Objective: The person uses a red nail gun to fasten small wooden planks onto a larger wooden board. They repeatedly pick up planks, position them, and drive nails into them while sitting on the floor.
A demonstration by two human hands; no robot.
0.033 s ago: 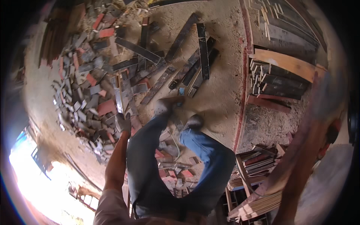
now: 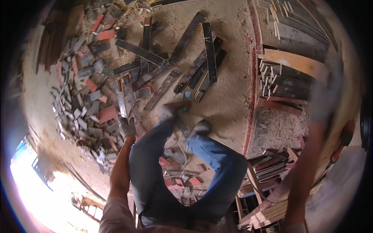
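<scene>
My left hand [image 2: 126, 128], in a grey glove, is closed around the near end of a narrow wooden strip [image 2: 122, 101]. The strip points away from me, with a pale, shiny face, beside the heap of offcuts. My right hand [image 2: 325, 99], also gloved, is stretched far out to the right and smeared by motion. It is nearest the right end of a light orange-brown board [image 2: 293, 62], which lies across a stack of dark boards [image 2: 293, 87]. Whether the right hand touches that board cannot be made out.
A heap of grey and red wood offcuts [image 2: 91, 97] spreads at the left. Long dark planks [image 2: 210, 52] lie crisscrossed on the dusty floor ahead of my feet. Bundled pale strips [image 2: 268, 213] sit at the lower right, near a red-and-black tool [image 2: 344, 141].
My right hand and forearm have swung leftward, uncovering the red-and-black tool. The left hand keeps its grip on the strip, nearly unmoved.
</scene>
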